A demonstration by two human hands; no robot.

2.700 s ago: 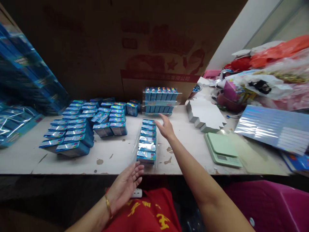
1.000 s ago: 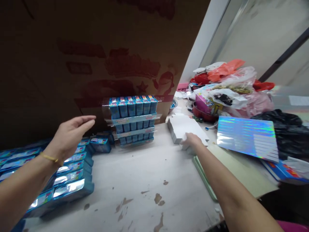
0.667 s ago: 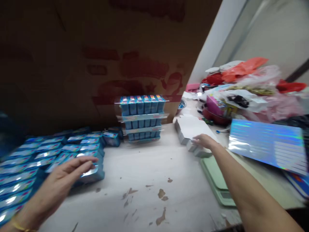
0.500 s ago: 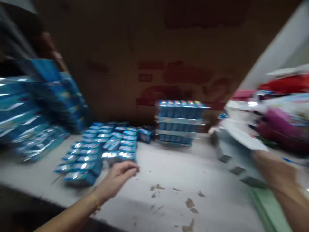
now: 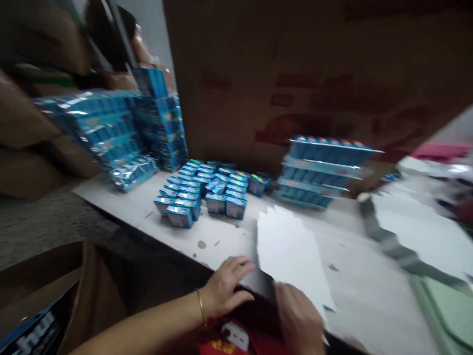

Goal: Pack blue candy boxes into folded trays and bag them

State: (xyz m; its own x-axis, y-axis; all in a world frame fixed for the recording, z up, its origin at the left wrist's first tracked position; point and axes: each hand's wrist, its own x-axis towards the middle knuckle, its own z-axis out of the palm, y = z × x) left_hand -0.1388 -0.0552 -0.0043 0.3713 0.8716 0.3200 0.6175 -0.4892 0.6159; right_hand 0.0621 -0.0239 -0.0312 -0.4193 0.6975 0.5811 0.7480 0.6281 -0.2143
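A white cardboard piece (image 5: 290,246) with stepped, zigzag edges slants across the near table edge in front of me. My left hand (image 5: 227,288), with a gold bangle at the wrist, grips its near left side between thumb and fingers. My right hand (image 5: 299,318) is closed on its near right side, somewhat blurred. Between the hands the card is bent and in shadow. Beyond it, small blue boxes (image 5: 181,215) stand in rows on the table. A blue display pack (image 5: 314,172), three tiers high, stands behind the card.
More stepped white cardboard (image 5: 424,231) is stacked at the right, near a light green container (image 5: 451,305). Wrapped blue packs (image 5: 111,130) stand at the back left. An open carton (image 5: 88,296) is at lower left. Another person (image 5: 114,34) appears behind the packs.
My right hand has come from the stack at the right to the near table edge with a white cardboard piece. My left hand now grips it too. The view has turned left.
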